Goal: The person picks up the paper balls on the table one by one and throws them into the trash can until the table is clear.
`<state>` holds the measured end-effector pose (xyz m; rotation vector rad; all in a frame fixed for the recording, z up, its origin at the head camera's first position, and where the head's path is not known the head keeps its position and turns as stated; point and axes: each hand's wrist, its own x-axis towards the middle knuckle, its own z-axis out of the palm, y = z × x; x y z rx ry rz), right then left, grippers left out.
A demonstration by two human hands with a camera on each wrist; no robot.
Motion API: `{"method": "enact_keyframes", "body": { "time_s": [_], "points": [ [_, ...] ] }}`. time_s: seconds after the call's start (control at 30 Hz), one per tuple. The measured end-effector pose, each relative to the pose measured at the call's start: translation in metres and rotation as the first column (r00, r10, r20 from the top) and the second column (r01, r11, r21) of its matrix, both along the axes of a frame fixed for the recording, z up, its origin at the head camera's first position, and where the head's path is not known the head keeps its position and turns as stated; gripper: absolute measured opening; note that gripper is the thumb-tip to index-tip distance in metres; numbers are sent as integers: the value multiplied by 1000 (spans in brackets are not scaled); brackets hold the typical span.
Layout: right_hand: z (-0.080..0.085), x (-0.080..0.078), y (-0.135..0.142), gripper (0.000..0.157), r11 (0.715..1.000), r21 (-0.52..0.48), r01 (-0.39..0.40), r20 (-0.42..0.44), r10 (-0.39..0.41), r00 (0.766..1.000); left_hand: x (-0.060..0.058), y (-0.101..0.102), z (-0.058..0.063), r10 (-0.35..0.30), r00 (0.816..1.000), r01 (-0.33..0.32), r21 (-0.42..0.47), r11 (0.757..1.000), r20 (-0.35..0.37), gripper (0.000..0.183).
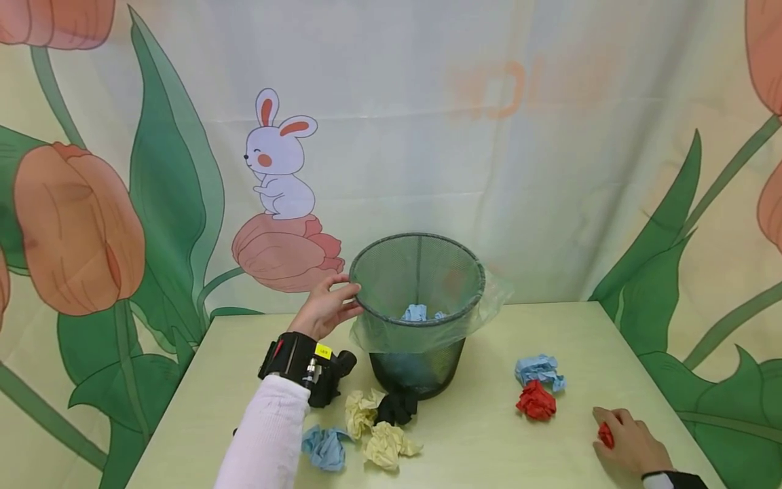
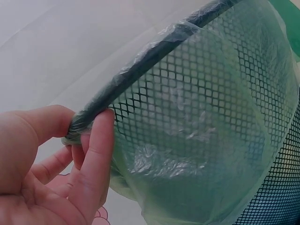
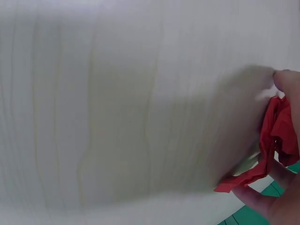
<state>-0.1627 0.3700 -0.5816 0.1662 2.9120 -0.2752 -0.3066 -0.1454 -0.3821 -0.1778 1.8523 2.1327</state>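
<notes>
A black mesh wastebasket (image 1: pixel 449 370) stands upright near the back of the table, lined with a clear plastic bag (image 1: pixel 496 299) folded over its rim. My left hand (image 1: pixel 326 307) pinches the rim at its left side, thumb and fingers on the bag-covered edge (image 2: pixel 140 61). Pale blue crumpled paper (image 1: pixel 415 312) shows inside. At the table's right front, my right hand (image 1: pixel 635 445) holds a red crumpled paper ball (image 3: pixel 283 133) close over the tabletop, the ball partly hidden by the fingers. Another red paper ball (image 1: pixel 536 401) lies to its left, against a blue one (image 1: pixel 540 371).
In front of the wastebasket lie yellow paper balls (image 1: pixel 391 446), a black one (image 1: pixel 397 409) and a blue one (image 1: pixel 326 448). Black crumpled paper (image 1: pixel 326 390) sits beside my left wrist. A printed curtain (image 1: pixel 391 136) hangs behind the table (image 1: pixel 489 448).
</notes>
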Motion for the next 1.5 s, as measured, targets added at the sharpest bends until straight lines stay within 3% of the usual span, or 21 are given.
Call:
{"method": "enact_keyframes", "body": {
  "time_s": [0.43, 0.87, 0.97, 1.27, 1.5],
  "points": [
    [-8, -3, -6, 26, 1000, 21, -24, -100, 26, 995, 0, 1, 0, 0, 1000, 0, -9, 1000, -8, 49],
    [-6, -9, -9, 24, 997, 20, -79, -65, 80, 995, 0, 2, 1, -1, 1000, 1, -15, 1000, -2, 51],
    [-6, -11, -11, 24, 994, 28, -101, -91, 104, 990, 0, 2, 1, 4, 1000, -4, -18, 1000, -2, 51],
    [10, -25, -11, 23, 983, 80, -163, -205, 177, 963, -1, 1, 0, 2, 1000, -2, -6, 1000, -8, 51],
    [27, -38, -14, 24, 962, 118, -245, -338, 271, 901, -1, 2, -1, 8, 1000, -9, -21, 1000, -7, 50]
  ]
}}
